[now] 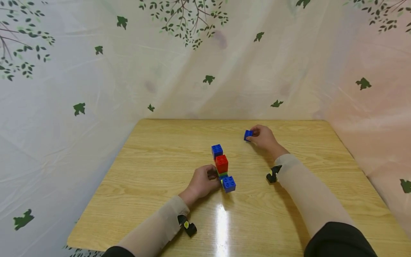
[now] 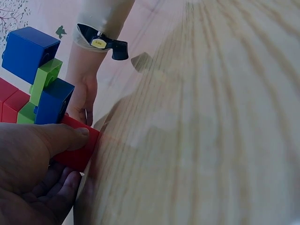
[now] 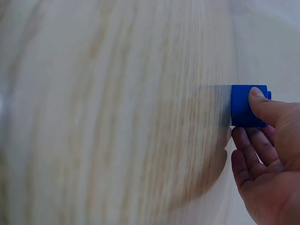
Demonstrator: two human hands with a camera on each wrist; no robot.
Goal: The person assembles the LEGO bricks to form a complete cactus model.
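Near the table's middle stands a structure of joined toy building blocks in red, blue and green. My left hand grips it from the left side. In the left wrist view, the thumb lies on a red block at the bottom, and a blue block juts out at the top. Farther back and to the right, my right hand pinches a single blue block. Seen from the right wrist, the thumb lies across that blue block, whose flat base is at the table surface.
The wooden table has a glossy top with a bright reflection at the front. A pale curtain with leaf prints hangs behind its far edge and along both sides. Each wrist wears a strap with a small black device.
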